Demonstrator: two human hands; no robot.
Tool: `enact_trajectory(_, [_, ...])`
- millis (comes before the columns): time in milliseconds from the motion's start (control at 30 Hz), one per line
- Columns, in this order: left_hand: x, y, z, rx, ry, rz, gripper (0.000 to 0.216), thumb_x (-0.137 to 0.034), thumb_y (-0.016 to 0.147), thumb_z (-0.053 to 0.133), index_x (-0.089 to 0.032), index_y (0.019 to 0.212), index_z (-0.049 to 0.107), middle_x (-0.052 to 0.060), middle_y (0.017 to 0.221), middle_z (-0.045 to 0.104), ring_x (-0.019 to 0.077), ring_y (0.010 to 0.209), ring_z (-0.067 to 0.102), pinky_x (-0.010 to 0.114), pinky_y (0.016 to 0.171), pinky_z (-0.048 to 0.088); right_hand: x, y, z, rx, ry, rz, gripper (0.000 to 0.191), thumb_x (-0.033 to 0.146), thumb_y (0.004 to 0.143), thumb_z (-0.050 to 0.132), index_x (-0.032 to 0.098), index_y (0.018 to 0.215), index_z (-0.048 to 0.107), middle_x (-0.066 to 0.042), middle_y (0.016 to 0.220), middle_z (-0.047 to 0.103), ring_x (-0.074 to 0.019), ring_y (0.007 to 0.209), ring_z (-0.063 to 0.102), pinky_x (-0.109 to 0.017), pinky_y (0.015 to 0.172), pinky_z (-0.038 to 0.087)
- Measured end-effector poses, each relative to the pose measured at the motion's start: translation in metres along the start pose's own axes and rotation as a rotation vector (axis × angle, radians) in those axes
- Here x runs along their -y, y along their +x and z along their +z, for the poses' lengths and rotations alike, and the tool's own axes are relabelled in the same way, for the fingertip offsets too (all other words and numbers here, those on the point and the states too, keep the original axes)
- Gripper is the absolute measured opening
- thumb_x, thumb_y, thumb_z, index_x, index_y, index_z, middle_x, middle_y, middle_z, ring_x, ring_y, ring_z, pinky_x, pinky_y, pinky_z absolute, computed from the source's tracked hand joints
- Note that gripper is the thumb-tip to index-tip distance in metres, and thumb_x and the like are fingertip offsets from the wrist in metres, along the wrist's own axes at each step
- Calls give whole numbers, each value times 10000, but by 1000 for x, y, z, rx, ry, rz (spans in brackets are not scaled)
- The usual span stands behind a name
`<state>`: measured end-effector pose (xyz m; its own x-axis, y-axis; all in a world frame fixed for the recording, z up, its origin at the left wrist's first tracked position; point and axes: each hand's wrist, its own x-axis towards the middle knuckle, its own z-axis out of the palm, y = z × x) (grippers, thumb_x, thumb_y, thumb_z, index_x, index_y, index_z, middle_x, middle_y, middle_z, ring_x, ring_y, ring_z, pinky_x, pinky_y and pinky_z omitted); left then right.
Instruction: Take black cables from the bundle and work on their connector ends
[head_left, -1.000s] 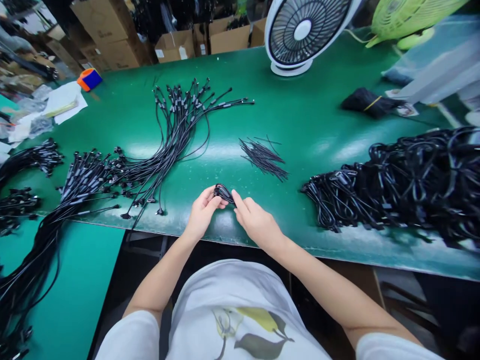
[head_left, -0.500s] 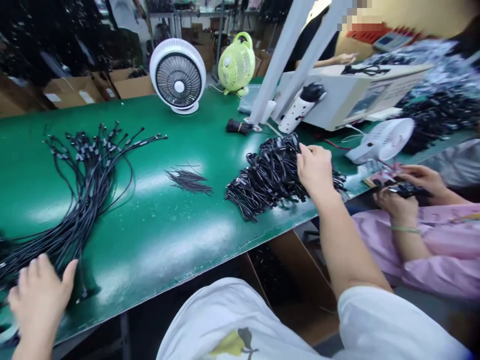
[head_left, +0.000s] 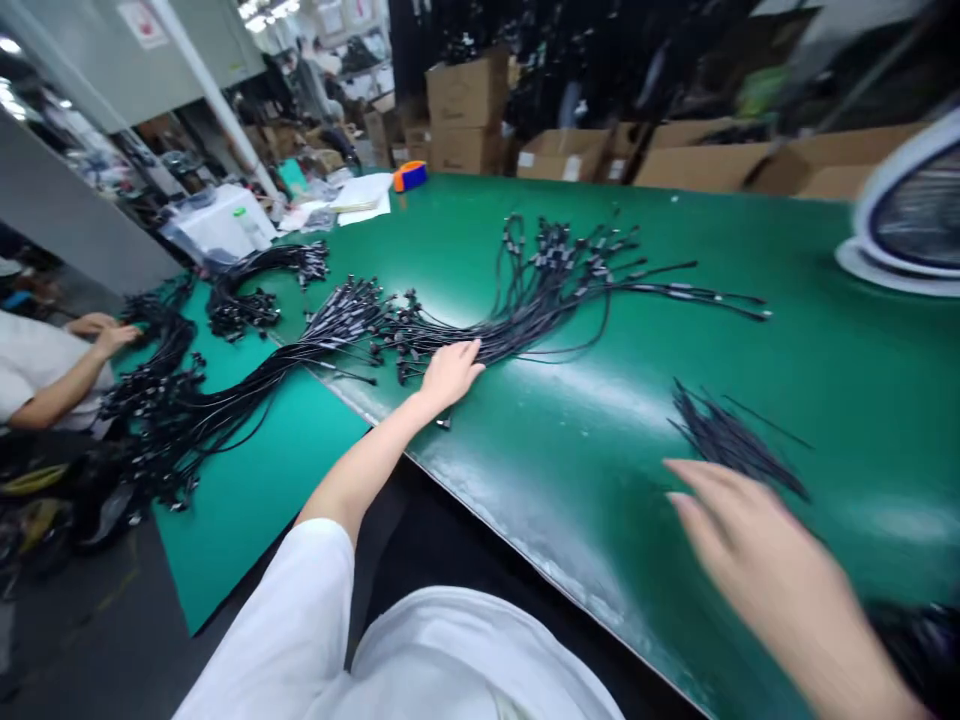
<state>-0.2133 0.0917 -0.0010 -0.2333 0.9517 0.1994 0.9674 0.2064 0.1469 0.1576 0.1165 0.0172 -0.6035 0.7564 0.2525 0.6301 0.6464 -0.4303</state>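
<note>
My left hand (head_left: 452, 372) lies on a bundle of thin black cables (head_left: 517, 330), near the connectors at its left end. Its fingers look stretched out over the cables, with the thumb a little apart. The bundle's far ends fan out with grey labels and small plugs. My right hand (head_left: 772, 560), smeared by motion, hovers over the green table with thumb and fingers apart and nothing between them. Just beyond its fingertips lies a small pile of short black ties (head_left: 731, 440). Part of a black cable heap (head_left: 919, 650) shows at the lower right edge.
More cable bundles (head_left: 300, 355) lie to the left on a lower green surface (head_left: 247, 500), beside a seated co-worker's hands (head_left: 109, 332). A white fan (head_left: 892, 235) stands at the right edge. Cardboard boxes (head_left: 562, 155) line the back, and an orange-and-blue tape roll (head_left: 409, 177) sits near them.
The view has swung left. My right hand has come off the black cable heap and moved left toward the short ties. My left hand has shifted onto the connector end of the bundle.
</note>
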Motion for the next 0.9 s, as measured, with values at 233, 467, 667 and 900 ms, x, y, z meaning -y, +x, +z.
enact_trajectory(233, [136, -63, -56, -204, -50, -183, 722, -401, 890, 559, -103, 1489, 288, 218, 1532, 362, 311, 1419, 347, 475, 1159, 273, 56, 75, 114, 306, 107, -384, 597, 514, 968, 321, 159, 1429, 449, -150, 1462, 469, -277, 1301, 506, -456, 1088, 441])
enact_trajectory(467, [248, -216, -126, -249, -351, -887, 653, -449, 848, 589, -74, 1363, 445, 253, 1377, 526, 353, 1308, 478, 527, 1070, 382, 71, 122, 137, 210, 126, -431, 526, 539, 937, 353, 197, 1240, 614, -157, 1229, 640, -323, 1097, 637, -514, 968, 521])
enact_trajectory(667, [214, -246, -93, -258, -536, -772, 501, -375, 871, 570, -190, 1333, 511, 123, 1255, 647, 231, 1142, 619, 401, 993, 484, 256, 201, 160, 597, 618, -510, 614, 430, 722, 748, 240, 1280, 576, -115, 1399, 529, -333, 1332, 452, -545, 1147, 322])
enact_trajectory(900, [300, -196, -110, 71, 21, -696, 1069, -498, 723, 728, -62, 1506, 145, 280, 1578, 196, 373, 1489, 141, 524, 1187, 155, 401, 224, 281, 1145, 1154, 292, 288, 408, 764, 752, 147, 816, 643, -103, 853, 700, -176, 829, 667, -325, 844, 569])
